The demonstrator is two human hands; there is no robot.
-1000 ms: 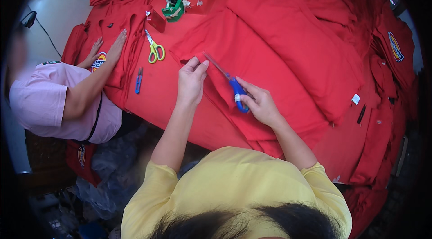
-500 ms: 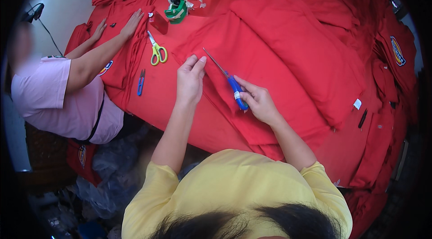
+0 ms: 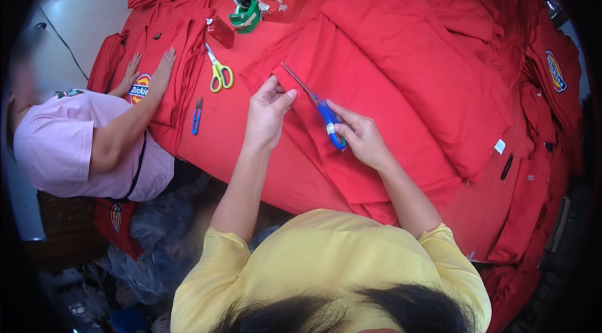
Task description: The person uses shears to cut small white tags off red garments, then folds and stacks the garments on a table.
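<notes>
Yellow-handled scissors (image 3: 221, 77), blue snips (image 3: 196, 121), a green tape dispenser (image 3: 246, 18) and a red tape dispenser (image 3: 286, 4) sit beyond the work; a co-worker's hands (image 3: 162, 74) rest flat at left. Soft red cloth (image 3: 395, 76), broadly creased, covers much of the table (image 3: 217, 129). The right hand (image 3: 364, 138) grips slim, metal-bladed blue scissors (image 3: 328, 121) over it; the left hand (image 3: 268, 113) is at its edge, whether pinching I cannot tell.

Right hand (image 3: 364, 140) holds blue scissors (image 3: 328, 117); left hand (image 3: 267, 112) over red cloth (image 3: 376, 95); yellow scissors (image 3: 219, 68) lie leftward.
</notes>
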